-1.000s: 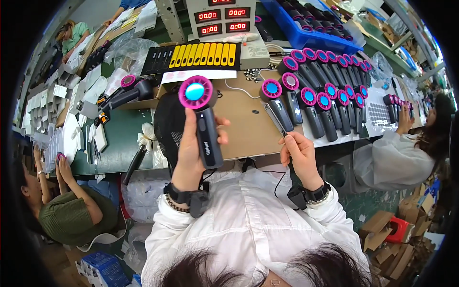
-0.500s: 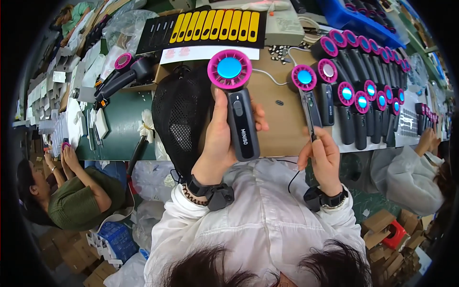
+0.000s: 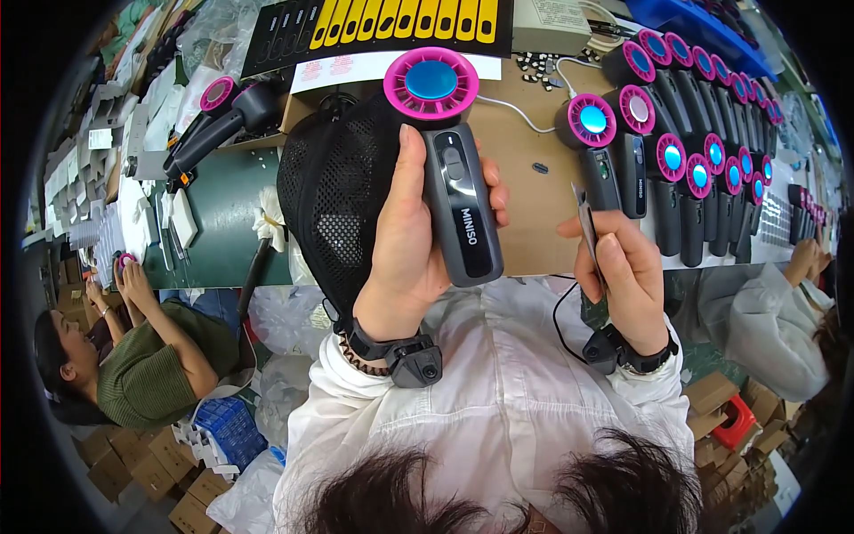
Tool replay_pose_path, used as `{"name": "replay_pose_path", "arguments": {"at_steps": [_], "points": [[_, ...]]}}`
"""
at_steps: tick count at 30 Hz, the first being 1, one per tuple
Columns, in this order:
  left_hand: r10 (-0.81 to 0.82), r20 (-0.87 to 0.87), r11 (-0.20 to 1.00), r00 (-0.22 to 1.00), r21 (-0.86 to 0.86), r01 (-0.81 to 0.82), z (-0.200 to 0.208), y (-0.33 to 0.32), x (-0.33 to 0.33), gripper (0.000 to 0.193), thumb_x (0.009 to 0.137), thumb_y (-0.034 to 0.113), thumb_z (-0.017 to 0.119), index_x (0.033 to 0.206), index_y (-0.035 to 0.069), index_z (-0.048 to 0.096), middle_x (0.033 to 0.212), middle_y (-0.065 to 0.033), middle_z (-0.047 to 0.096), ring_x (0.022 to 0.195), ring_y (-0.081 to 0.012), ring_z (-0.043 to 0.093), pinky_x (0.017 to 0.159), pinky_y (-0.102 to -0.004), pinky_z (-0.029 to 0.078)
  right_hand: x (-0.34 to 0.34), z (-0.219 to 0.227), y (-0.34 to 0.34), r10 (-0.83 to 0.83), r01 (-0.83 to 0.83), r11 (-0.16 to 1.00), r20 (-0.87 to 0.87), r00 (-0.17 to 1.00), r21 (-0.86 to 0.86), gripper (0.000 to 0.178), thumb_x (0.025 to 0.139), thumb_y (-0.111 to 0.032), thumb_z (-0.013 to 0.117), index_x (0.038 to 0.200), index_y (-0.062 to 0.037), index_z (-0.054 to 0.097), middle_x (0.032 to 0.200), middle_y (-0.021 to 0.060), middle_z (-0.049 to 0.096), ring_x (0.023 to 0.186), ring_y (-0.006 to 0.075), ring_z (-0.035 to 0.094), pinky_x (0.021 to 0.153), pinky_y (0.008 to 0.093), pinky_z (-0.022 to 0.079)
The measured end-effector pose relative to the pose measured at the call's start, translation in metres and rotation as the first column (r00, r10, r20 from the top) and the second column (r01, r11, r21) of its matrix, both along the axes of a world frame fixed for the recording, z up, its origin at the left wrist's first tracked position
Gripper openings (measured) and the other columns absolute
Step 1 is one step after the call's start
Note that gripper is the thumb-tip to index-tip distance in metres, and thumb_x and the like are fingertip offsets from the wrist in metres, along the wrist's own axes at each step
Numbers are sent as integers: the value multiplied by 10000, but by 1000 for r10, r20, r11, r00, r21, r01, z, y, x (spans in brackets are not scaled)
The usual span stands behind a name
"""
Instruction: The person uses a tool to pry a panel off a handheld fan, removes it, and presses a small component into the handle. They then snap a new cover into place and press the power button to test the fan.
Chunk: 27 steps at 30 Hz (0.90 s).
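My left hand (image 3: pixel 402 236) is wrapped round the dark grey handle of a handheld fan (image 3: pixel 466 231), its thumb along the left edge. The fan stands with its pink ring and blue centre away from me and its glossy front panel facing up. In my right hand (image 3: pixel 630 267), thumb and fingers pinch a pair of metal tweezers (image 3: pixel 585 221), tips pointing away from me. Past the tweezers lies another fan (image 3: pixel 598 169) with a white cable plugged into it and a small green board showing in its handle. A small dark oval piece (image 3: pixel 540 167) rests on the brown board between my hands.
Rows of similar fans (image 3: pixel 680 222) fill the table's right side. A black sheet with yellow stickers (image 3: pixel 400 22) lies at the back. A black mesh bag (image 3: pixel 325 205) sits left of my left hand. Co-workers sit at left (image 3: pixel 151 356) and right (image 3: pixel 774 329).
The tweezers have come away from the cabled fan toward me and now tilt differently. My left hand still grips its fan. The whole view has shifted slightly.
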<state>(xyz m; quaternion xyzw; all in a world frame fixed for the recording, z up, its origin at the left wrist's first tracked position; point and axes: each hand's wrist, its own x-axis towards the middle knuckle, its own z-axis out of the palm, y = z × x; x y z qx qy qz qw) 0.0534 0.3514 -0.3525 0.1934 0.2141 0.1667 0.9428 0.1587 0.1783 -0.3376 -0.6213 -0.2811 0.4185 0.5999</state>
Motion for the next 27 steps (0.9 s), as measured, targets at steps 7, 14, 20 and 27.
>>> {"name": "replay_pose_path", "arguments": {"at_steps": [7,14,20,27], "points": [[-4,44,1000,999,-12,4,4,3,-3,516,904,537,301,1030,59,452,810,-90,528,695,-190,538,593,-303,482,-4,10,-5,76,-68,997,297,952,-37,156,857,-49,448,886,53,562,624,25,511,507,70,452,482,198,347],[76,36,992,996,95,-80,16,0,-9,567,878,589,298,1080,77,434,804,-84,520,690,-184,526,580,-299,470,-19,27,-1,50,-23,998,539,841,-58,95,797,10,522,851,42,593,624,57,533,502,95,462,479,211,347],[172,146,965,974,176,-196,20,-7,-12,632,847,642,293,1093,76,427,790,-78,511,667,-179,520,557,-296,458,-30,31,2,-20,56,998,723,691,-25,130,725,45,600,851,22,626,578,62,504,475,123,462,454,223,345],[317,186,833,930,414,-367,26,-13,-13,625,781,634,463,1062,76,468,755,-44,437,630,-177,428,528,-293,362,-35,29,2,-55,68,998,749,660,13,164,717,50,623,878,17,635,573,56,500,453,115,451,430,223,341]]}}
